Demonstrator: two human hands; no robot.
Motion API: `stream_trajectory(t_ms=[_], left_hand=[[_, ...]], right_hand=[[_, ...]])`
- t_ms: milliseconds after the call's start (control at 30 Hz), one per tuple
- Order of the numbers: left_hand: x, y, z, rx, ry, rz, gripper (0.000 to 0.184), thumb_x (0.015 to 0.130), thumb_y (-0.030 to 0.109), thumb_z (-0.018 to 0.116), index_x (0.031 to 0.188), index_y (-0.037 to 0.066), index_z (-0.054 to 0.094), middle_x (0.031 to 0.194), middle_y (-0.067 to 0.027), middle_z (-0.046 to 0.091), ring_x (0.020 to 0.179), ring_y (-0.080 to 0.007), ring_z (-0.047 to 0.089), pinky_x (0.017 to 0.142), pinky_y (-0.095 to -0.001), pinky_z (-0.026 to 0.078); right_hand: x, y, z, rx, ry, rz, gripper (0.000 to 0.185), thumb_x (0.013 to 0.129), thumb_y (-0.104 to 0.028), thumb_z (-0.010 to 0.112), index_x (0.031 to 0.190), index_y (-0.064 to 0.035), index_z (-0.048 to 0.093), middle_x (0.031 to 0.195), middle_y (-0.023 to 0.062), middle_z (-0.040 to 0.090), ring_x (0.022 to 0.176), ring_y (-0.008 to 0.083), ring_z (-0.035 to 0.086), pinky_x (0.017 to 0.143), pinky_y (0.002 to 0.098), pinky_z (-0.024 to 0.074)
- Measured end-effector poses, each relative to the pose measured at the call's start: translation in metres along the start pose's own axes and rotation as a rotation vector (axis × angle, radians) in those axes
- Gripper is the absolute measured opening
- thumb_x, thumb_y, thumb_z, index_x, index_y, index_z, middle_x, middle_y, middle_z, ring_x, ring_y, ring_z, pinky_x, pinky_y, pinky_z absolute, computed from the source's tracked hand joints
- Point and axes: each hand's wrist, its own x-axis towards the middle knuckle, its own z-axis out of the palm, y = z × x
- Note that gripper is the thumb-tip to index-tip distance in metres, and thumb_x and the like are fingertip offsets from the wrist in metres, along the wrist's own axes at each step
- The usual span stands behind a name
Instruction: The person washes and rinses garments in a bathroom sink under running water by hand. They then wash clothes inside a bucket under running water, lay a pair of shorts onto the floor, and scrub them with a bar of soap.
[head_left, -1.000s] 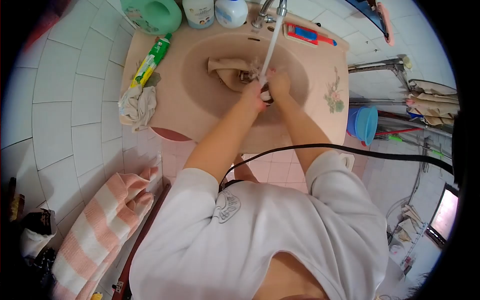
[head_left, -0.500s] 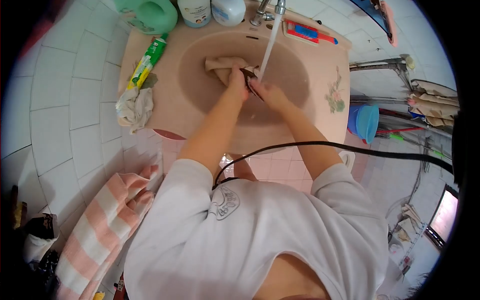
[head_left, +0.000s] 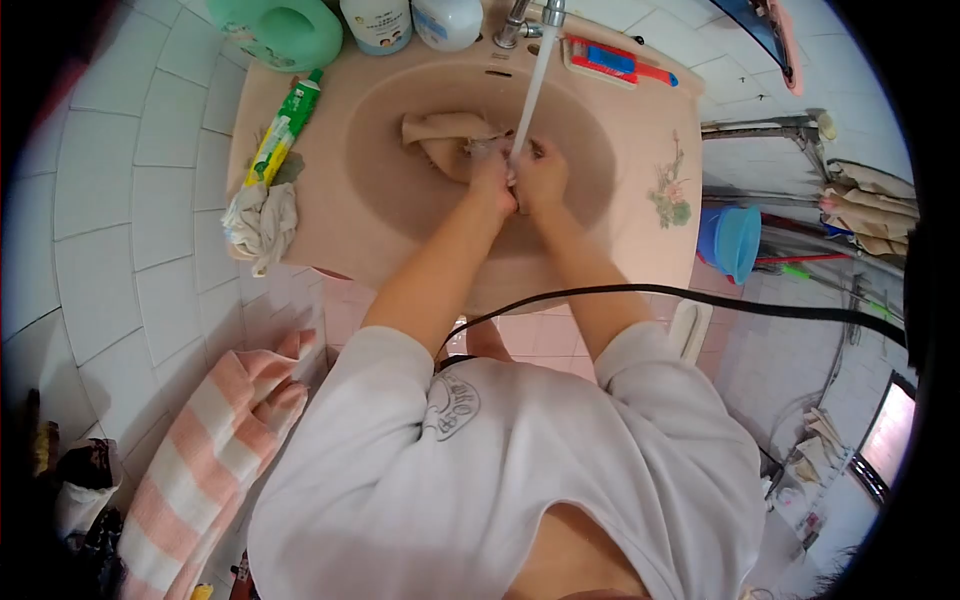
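A beige cloth item (head_left: pixel 440 135) lies partly bunched in the pink sink basin (head_left: pixel 385 205); its exact kind is unclear. My left hand (head_left: pixel 490 170) is closed on its near end, right beside the stream of running water (head_left: pixel 536 90). Close against it, my right hand (head_left: pixel 543 178) is curled with the fingers bent inward, under the falling water. The two hands meet at the cloth's wet end, and whatever sits between them is mostly hidden. Above the basin the faucet (head_left: pixel 552 15) is running.
On the sink's back edge stand a green jug (head_left: pixel 285 35) and two white bottles (head_left: pixel 380 22). A red and blue brush (head_left: pixel 615 65) lies at the right. A green-yellow tube (head_left: pixel 285 130) and crumpled white cloth (head_left: pixel 262 220) are at the left. A black cable (head_left: pixel 640 288) crosses below.
My hands have come together under the water, and the right one has curled in. The dark part of the cloth item seen between them before is now hidden. The view has shifted slightly.
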Motion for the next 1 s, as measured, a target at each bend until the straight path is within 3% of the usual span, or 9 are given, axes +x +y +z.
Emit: stream_trajectory(t_ms=[133, 300, 367, 433, 567, 633, 700, 867, 1000], left_hand=[[-0.002, -0.007, -0.009, 0.042, -0.036, 0.190, 0.025, 0.091, 0.028, 0.039, 0.095, 0.007, 0.052, 0.088, -0.0062, 0.054, 0.082, -0.0176, 0.053, 0.076, -0.0356, 0.045], [0.006, 0.003, -0.024, -0.168, -0.079, 0.006, 0.021, 0.091, 0.027, 0.041, 0.093, 0.009, 0.051, 0.090, -0.0089, 0.053, 0.083, -0.0219, 0.053, 0.072, -0.0386, 0.047], [-0.003, 0.004, -0.006, -0.085, 0.232, 0.049, 0.023, 0.091, 0.029, 0.040, 0.093, 0.008, 0.050, 0.095, -0.0118, 0.053, 0.087, -0.0261, 0.053, 0.074, -0.0391, 0.047], [-0.012, 0.011, -0.003, -0.170, 0.233, 0.060, 0.029, 0.091, 0.033, 0.038, 0.097, 0.006, 0.050, 0.097, -0.0128, 0.053, 0.091, -0.0278, 0.052, 0.083, -0.0394, 0.043], [-0.044, 0.028, 0.001, -0.025, 0.067, 0.202, 0.048, 0.089, 0.043, 0.038, 0.113, 0.002, 0.045, 0.108, -0.0130, 0.051, 0.101, -0.0270, 0.048, 0.092, -0.0441, 0.035], [-0.052, 0.029, -0.004, -0.018, -0.055, 0.087, 0.058, 0.087, 0.050, 0.037, 0.118, 0.000, 0.040, 0.115, -0.0136, 0.048, 0.105, -0.0267, 0.047, 0.093, -0.0451, 0.034], [-0.053, 0.027, -0.010, -0.153, -0.007, 0.100, 0.060, 0.086, 0.052, 0.038, 0.115, 0.000, 0.044, 0.112, -0.0131, 0.050, 0.106, -0.0261, 0.046, 0.093, -0.0442, 0.034], [-0.023, 0.014, -0.021, -0.122, 0.259, -0.051, 0.058, 0.084, 0.056, 0.038, 0.103, 0.002, 0.053, 0.097, -0.0112, 0.057, 0.100, -0.0245, 0.050, 0.090, -0.0429, 0.037], [0.048, 0.022, -0.062, -0.085, -0.435, -0.325, 0.040, 0.087, 0.044, 0.043, 0.096, 0.007, 0.055, 0.084, -0.0071, 0.059, 0.087, -0.0230, 0.055, 0.081, -0.0425, 0.043]], right_hand=[[-0.014, -0.009, -0.004, -0.089, 0.008, 0.007, 0.025, 0.072, -0.024, 0.060, 0.085, -0.0034, 0.062, 0.081, 0.0191, 0.061, 0.079, 0.0367, 0.058, 0.069, 0.0398, 0.0460], [-0.032, -0.001, 0.007, -0.068, -0.046, -0.066, 0.029, 0.074, -0.027, 0.058, 0.090, -0.0037, 0.061, 0.081, 0.0207, 0.061, 0.076, 0.0375, 0.059, 0.071, 0.0409, 0.0457], [0.005, 0.011, 0.000, -0.072, -0.066, 0.030, 0.032, 0.076, -0.031, 0.057, 0.092, -0.0043, 0.061, 0.082, 0.0197, 0.061, 0.082, 0.0359, 0.057, 0.076, 0.0415, 0.0439], [0.026, 0.033, 0.000, -0.581, -0.193, -0.262, 0.036, 0.077, -0.035, 0.056, 0.094, -0.0037, 0.061, 0.090, 0.0214, 0.057, 0.090, 0.0362, 0.053, 0.082, 0.0411, 0.0415], [0.011, -0.012, -0.019, -0.663, 0.010, -0.391, 0.039, 0.078, -0.038, 0.056, 0.095, -0.0039, 0.062, 0.100, 0.0235, 0.051, 0.096, 0.0377, 0.049, 0.086, 0.0412, 0.0396], [0.007, -0.025, -0.019, -0.152, -0.458, -0.260, 0.036, 0.077, -0.035, 0.059, 0.096, -0.0044, 0.062, 0.098, 0.0236, 0.052, 0.091, 0.0357, 0.052, 0.082, 0.0412, 0.0423], [0.017, -0.003, -0.013, -0.171, -0.426, -0.276, 0.030, 0.076, -0.028, 0.061, 0.097, -0.0066, 0.062, 0.088, 0.0199, 0.056, 0.082, 0.0323, 0.055, 0.077, 0.0402, 0.0443], [0.007, -0.033, -0.014, 0.452, -0.396, 0.305, 0.019, 0.074, -0.022, 0.059, 0.086, -0.0078, 0.063, 0.069, 0.0131, 0.058, 0.066, 0.0298, 0.057, 0.071, 0.0379, 0.0464], [-0.036, -0.032, -0.013, -0.061, -0.476, -0.299, 0.021, 0.075, -0.028, 0.059, 0.081, -0.0075, 0.061, 0.067, 0.0104, 0.057, 0.064, 0.0297, 0.056, 0.063, 0.0365, 0.0477]])
